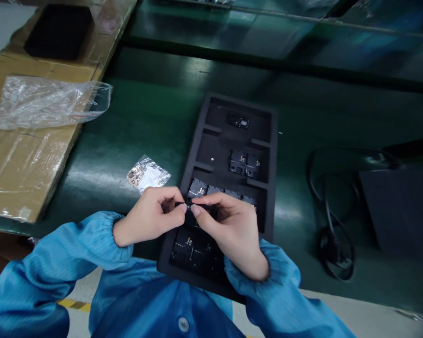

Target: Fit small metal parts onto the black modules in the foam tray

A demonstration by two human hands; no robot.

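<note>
My left hand [151, 217] and my right hand [229, 230] meet over a black foam tray [273, 155] on the green bench. Both pinch a small dark part [186, 206] between thumb and fingertips. The tray has several compartments holding small black electronic modules [245, 163], with one more module [237, 121] in the far compartment. My right hand covers part of the tray's third compartment. Blue sleeves cover both arms.
A small clear bag of tiny parts [147, 173] lies left of the tray. A cardboard box [21, 159] with crumpled plastic wrap [45, 101] stands at the left. A coiled black cable [333, 225] and a dark box [402, 206] are at the right.
</note>
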